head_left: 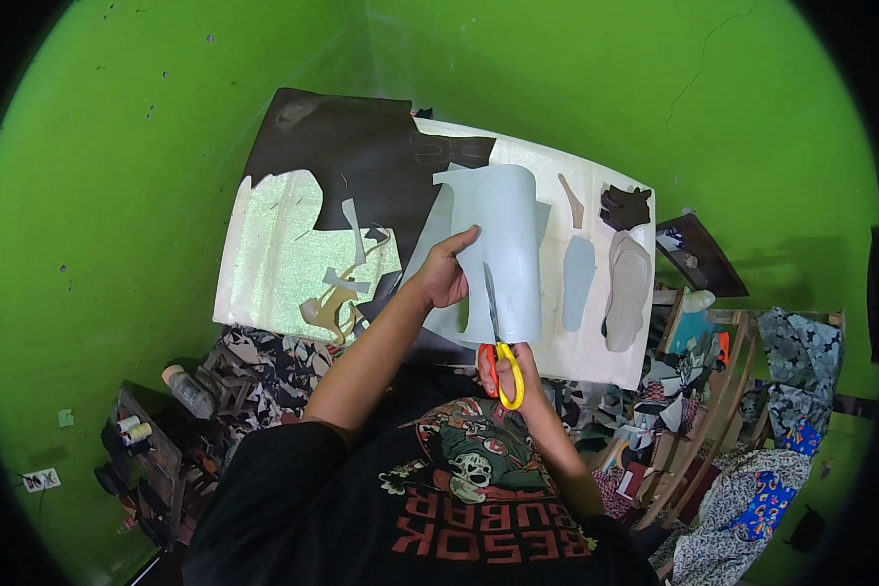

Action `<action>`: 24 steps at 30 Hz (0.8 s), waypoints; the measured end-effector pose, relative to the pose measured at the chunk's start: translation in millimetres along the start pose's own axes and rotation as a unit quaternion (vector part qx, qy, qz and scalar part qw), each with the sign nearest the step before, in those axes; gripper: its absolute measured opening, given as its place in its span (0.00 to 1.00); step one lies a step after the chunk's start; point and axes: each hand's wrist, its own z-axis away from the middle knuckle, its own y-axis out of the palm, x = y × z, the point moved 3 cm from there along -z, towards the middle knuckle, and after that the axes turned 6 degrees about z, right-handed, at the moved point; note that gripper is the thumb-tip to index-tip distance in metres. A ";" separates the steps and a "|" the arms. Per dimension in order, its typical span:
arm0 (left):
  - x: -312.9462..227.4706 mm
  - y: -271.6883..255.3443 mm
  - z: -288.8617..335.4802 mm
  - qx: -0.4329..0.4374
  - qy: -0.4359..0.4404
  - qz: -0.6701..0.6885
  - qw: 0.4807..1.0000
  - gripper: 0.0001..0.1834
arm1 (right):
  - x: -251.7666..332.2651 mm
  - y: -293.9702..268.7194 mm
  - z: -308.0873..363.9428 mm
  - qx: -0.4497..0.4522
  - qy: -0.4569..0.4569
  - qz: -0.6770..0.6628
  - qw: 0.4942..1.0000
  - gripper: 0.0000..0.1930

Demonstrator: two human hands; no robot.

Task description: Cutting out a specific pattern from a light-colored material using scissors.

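In the middle, a curled pale white sheet (pixel 508 220) is held up over the table. My left hand (pixel 446 273) grips its left side, thumb on top and fingers partly hidden beneath. My right hand (pixel 518 363) holds scissors (pixel 493 311) by their red and yellow handles. The blades point away from me, up against the sheet; whether both lie over it or one goes under, I cannot tell. Under the sheet and to its left lies a large dark brown sheet (pixel 361 142) with cut edges. Thin pale offcuts (pixel 352 230) and a tan cut piece (pixel 334 311) rest left of my left hand.
The pale tabletop (pixel 547 356) carries a grey sole-shaped piece (pixel 578 283), a stack of beige sole-shaped pieces (pixel 628 293) and a dark scrap bundle (pixel 625 207) on the right. Fabric scraps (pixel 264 376) heap below. A wooden rack (pixel 703 430) with cloth stands right; green walls enclose the table.
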 end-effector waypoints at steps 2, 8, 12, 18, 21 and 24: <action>-0.8 1.3 1.1 0.007 0.000 -0.005 1.000 0.29 | -2.1 1.3 0.1 -0.002 -0.007 -0.011 1.000 0.21; 1.3 5.8 1.9 0.016 -0.010 -0.017 1.000 0.28 | -6.2 2.4 -1.8 0.007 -0.039 -0.004 0.999 0.32; 5.9 4.5 2.6 0.011 -0.008 -0.031 0.999 0.28 | -7.7 1.8 -5.2 0.004 -0.028 0.014 1.000 0.32; 3.5 6.9 9.4 0.014 -0.002 -0.046 0.999 0.29 | 1.4 9.1 0.2 -0.023 -0.022 0.030 0.999 0.14; 0.3 6.4 9.1 0.007 -0.004 -0.058 0.998 0.29 | 1.4 9.8 1.1 -0.021 -0.030 0.041 0.999 0.13; -0.1 7.9 9.1 -0.012 0.020 -0.061 0.998 0.29 | 1.4 11.4 3.2 -0.019 -0.034 0.042 0.998 0.14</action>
